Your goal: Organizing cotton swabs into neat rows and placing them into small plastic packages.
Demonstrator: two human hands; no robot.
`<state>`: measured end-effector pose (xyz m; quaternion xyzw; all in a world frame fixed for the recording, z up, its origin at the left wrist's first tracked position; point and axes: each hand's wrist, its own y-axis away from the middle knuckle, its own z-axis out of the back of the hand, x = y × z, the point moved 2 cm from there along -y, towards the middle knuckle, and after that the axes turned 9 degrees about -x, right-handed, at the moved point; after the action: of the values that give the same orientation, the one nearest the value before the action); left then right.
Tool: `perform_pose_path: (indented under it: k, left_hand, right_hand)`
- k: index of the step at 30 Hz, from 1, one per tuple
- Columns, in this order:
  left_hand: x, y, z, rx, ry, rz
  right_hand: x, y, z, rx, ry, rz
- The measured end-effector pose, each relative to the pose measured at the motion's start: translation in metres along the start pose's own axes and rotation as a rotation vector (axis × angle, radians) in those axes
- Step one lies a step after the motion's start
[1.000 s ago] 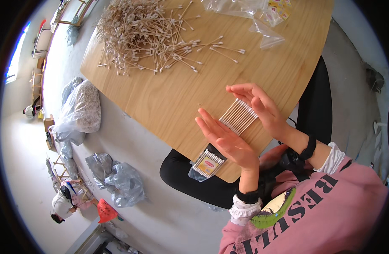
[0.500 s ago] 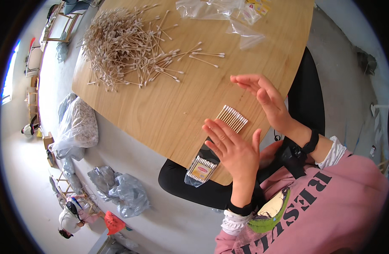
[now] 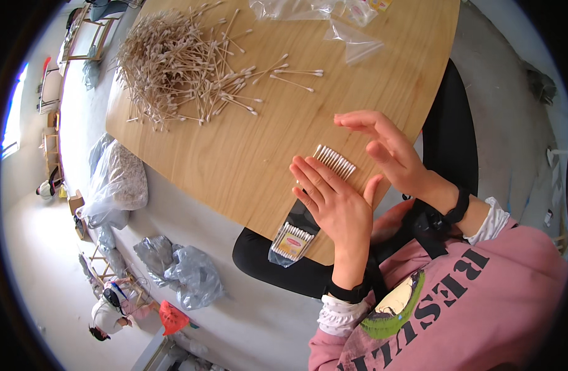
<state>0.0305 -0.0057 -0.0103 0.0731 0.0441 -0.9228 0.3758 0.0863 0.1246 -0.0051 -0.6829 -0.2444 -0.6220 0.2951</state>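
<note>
A neat row of cotton swabs (image 3: 337, 162) lies side by side on the wooden table. My left hand (image 3: 341, 204) is held palm down over the near part of this row, its fingers stretched and covering the lower ends. Whether the palm touches the swabs cannot be made out. To the right of the row my right hand (image 3: 392, 151) is raised, fingers extended and thumb apart, with nothing in it. By the table's near edge sits a clear bag of swabs (image 3: 292, 242) with a yellow and white label. A dark flat object (image 3: 303, 216) lies between that bag and my left hand.
A big heap of loose cotton swabs (image 3: 166, 68) covers the table's far left, a few strays beside it. Clear plastic bags (image 3: 352, 43) lie at the far edge. Black chair parts (image 3: 451, 130) flank the table. Filled bags (image 3: 120, 179) stand on the floor; people are farther off.
My left hand has slid slightly farther over the row of swabs. My right hand has shifted a little nearer. The whole view has moved slightly.
</note>
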Motion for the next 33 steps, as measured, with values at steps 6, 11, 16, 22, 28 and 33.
perform_pose_path:
  k: [6,11,16,22,28,33]
  left_hand:
    - [0.009,-0.016,-0.001,-0.062,-0.017,-0.008]
    - [0.013,-0.022,0.000,-0.079,-0.012,-0.003]
    - [0.017,-0.020,0.004,-0.098,0.127,0.037]
    - [0.025,-0.015,0.003,-0.548,1.142,0.358]
    - [0.016,-0.024,0.002,-0.663,1.565,0.536]
    - [0.022,-0.025,0.004,-0.676,1.610,0.568]
  right_hand:
    - [0.003,0.000,0.011,0.005,0.062,0.016]
    - [0.001,0.000,0.009,0.016,0.062,0.011]
    - [-0.004,-0.011,-0.006,0.047,0.010,0.022]
    - [-0.010,-0.030,-0.029,0.065,-0.125,-0.028]
    - [-0.009,-0.029,-0.055,0.170,-0.138,-0.146]
    - [-0.019,-0.037,-0.052,0.106,-0.217,-0.142]
